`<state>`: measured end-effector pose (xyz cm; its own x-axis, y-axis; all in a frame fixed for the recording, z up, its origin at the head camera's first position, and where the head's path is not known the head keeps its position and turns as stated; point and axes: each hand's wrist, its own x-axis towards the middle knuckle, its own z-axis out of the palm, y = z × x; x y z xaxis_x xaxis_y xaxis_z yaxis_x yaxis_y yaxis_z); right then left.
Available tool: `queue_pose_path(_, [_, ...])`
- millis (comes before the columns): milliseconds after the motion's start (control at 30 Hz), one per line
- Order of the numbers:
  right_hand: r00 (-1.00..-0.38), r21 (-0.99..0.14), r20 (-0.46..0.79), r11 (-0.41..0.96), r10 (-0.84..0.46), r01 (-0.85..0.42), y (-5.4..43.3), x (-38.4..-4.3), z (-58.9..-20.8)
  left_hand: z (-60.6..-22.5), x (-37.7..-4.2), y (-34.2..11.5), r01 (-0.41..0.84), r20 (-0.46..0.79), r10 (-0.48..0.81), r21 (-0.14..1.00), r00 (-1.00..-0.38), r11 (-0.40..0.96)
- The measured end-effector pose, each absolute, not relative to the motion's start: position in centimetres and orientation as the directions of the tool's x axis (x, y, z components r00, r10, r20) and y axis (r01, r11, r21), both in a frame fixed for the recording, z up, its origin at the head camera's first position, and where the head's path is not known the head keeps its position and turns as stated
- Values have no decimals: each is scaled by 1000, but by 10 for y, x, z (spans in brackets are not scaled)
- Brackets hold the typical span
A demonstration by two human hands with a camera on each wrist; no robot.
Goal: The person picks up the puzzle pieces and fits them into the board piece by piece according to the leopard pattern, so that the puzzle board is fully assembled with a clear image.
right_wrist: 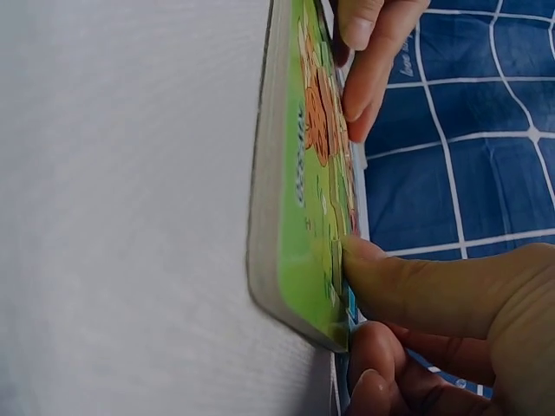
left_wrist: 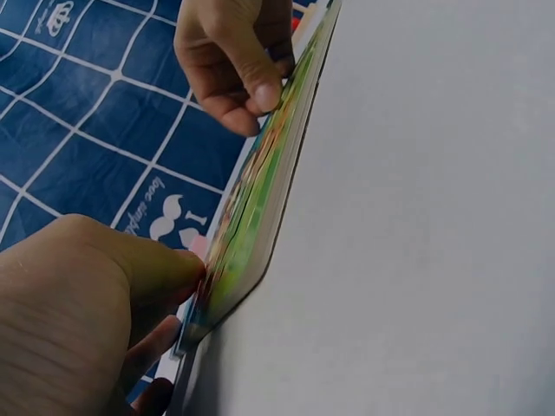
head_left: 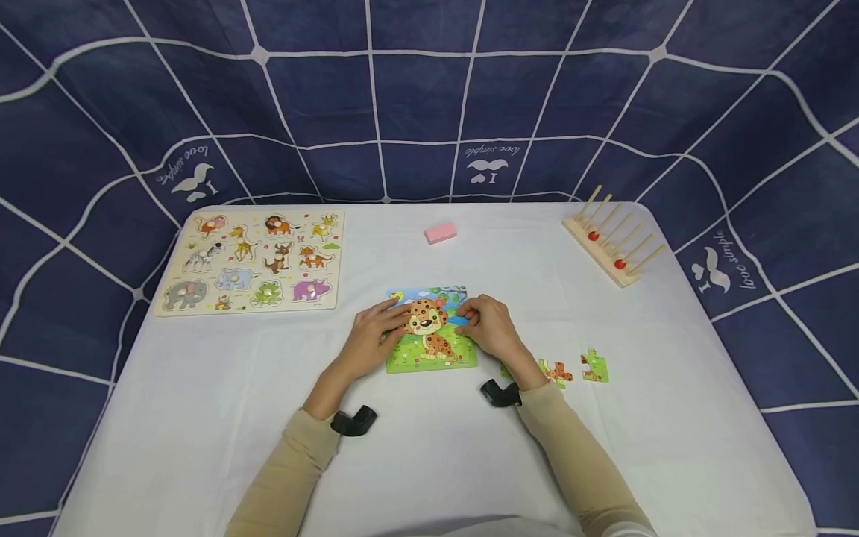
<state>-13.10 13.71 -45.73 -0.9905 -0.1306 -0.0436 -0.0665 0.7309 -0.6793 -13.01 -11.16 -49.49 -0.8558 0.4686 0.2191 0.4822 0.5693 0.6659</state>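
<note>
A jigsaw puzzle board (head_left: 403, 364) with a spotted leopard cub on green grass lies in the middle of the table. My left hand (head_left: 367, 339) rests on its left side, fingers fairly straight over the cub's face. At the board's upper right edge, my right hand (head_left: 493, 326) has curled fingers and pinches a small blue puzzle piece, mostly hidden by the fingers. In the right wrist view, the right thumb (right_wrist: 408, 282) lies against the board's face near one corner. Loose puzzle pieces, one spotted (head_left: 557, 372) and one green (head_left: 594, 366), lie right of the board; another green one is partly behind the right wrist.
An animal peg puzzle (head_left: 251, 262) lies at the back left. A pink block (head_left: 441, 233) sits at the back middle. At the back right stands a wooden peg rack (head_left: 607, 250) with two red beads. A dark blue checked cloth (head_left: 429, 97) hangs behind the table.
</note>
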Motion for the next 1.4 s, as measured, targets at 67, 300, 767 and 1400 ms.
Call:
queue_pose_path(67, [-991, -678, -50, 733, -127, -59, 137, -131, -458, -495, -130, -114, 462, 200, 463, 681, -864, 568])
queue_pose_path(300, [-990, -679, -68, 733, -120, -42, 139, -129, -456, -493, -130, -122, 448, 167, 466, 666, -869, 597])
queue_pose_path(767, [-985, -682, -46, 726, -165, -89, 147, -136, -447, -492, -135, -132, 429, 101, 494, 662, -863, 615])
queue_pose_path(1400, [-998, -684, -27, 729, -63, -28, 245, -91, -426, -493, -134, -133, 427, 96, 503, 677, -859, 600])
